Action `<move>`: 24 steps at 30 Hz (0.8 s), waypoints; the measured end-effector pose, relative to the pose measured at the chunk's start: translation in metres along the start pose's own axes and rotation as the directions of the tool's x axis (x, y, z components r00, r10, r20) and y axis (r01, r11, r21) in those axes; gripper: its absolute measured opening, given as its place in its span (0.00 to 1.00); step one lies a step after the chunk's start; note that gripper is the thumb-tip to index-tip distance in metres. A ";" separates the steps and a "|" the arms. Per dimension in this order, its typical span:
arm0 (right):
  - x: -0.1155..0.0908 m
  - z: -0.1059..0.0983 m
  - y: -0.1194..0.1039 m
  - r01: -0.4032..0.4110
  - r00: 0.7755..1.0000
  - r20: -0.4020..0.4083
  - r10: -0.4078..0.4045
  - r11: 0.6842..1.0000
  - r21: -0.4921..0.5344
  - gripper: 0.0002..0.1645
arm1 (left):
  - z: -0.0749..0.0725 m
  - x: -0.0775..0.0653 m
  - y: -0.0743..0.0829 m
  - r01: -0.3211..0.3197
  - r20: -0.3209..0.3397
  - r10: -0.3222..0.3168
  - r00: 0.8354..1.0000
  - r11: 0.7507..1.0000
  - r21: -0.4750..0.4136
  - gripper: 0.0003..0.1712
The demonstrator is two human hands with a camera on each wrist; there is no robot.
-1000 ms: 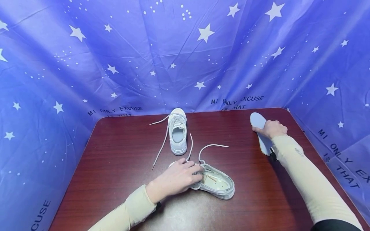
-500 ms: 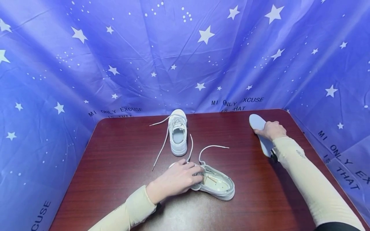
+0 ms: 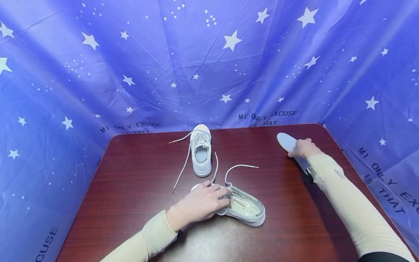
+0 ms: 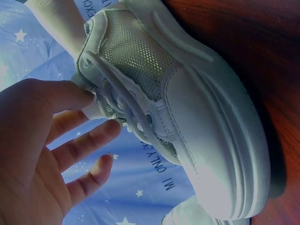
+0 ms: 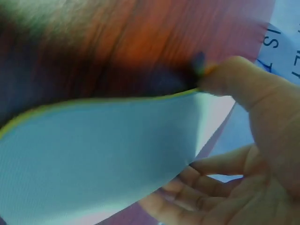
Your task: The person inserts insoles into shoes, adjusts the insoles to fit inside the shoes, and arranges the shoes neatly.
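My left hand [image 3: 201,202] lies over the front of a white lace-up sneaker [image 3: 247,209]. In the left wrist view, its thumb and curled fingertips are at the tongue and laces [image 4: 124,101] of that sneaker [image 4: 206,140]. Through the opening, the sneaker's bare inner sole shows pale with small marks. Out to the right, my right hand [image 3: 306,148] grips a light grey insole [image 3: 285,142] by its edges. The right wrist view shows the thumb on one long edge of the insole [image 5: 108,150], which has a yellow rim, and the fingers at the opposite edge.
A second white sneaker [image 3: 202,156] stands farther back with its toe away from me and a grey insole inside. Its loose laces trail left on the dark red wooden table [image 3: 131,174]. Blue star-printed cloth [image 3: 183,65] hangs around the back and sides.
My right hand has tilted the insole and brought its far end slightly left and nearer. The left hand and both sneakers have stayed where they were.
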State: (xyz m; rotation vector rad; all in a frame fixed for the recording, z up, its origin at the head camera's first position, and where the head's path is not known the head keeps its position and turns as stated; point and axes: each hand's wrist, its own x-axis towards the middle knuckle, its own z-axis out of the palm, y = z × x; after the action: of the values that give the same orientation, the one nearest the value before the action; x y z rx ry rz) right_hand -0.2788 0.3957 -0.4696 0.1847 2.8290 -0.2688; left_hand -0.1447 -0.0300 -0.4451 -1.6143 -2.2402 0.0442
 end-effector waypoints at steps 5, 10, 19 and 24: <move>-0.003 0.001 -0.001 0.019 1.000 -0.021 -0.019 1.000 -0.011 0.44 | 0.000 0.000 0.000 -0.009 -0.009 0.009 1.000 1.000 0.013 0.09; -0.004 0.005 0.001 0.082 0.991 -0.102 -0.084 0.996 -0.025 0.45 | -0.002 0.000 0.001 -0.001 0.002 0.001 1.000 1.000 0.019 0.09; -0.011 0.013 0.002 0.162 0.971 -0.173 -0.165 0.986 -0.032 0.40 | -0.004 0.000 0.002 0.004 0.000 -0.004 1.000 1.000 0.027 0.09; -0.018 0.019 0.000 0.186 0.965 -0.184 -0.188 0.982 -0.028 0.39 | -0.003 0.000 0.002 0.002 -0.006 -0.002 1.000 1.000 0.019 0.09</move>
State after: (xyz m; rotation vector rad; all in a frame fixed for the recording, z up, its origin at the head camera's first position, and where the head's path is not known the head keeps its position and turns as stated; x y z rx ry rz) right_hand -0.2561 0.3903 -0.4817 -0.0653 3.0373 -0.2907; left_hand -0.1414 -0.0299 -0.4428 -1.5997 -2.2304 0.0601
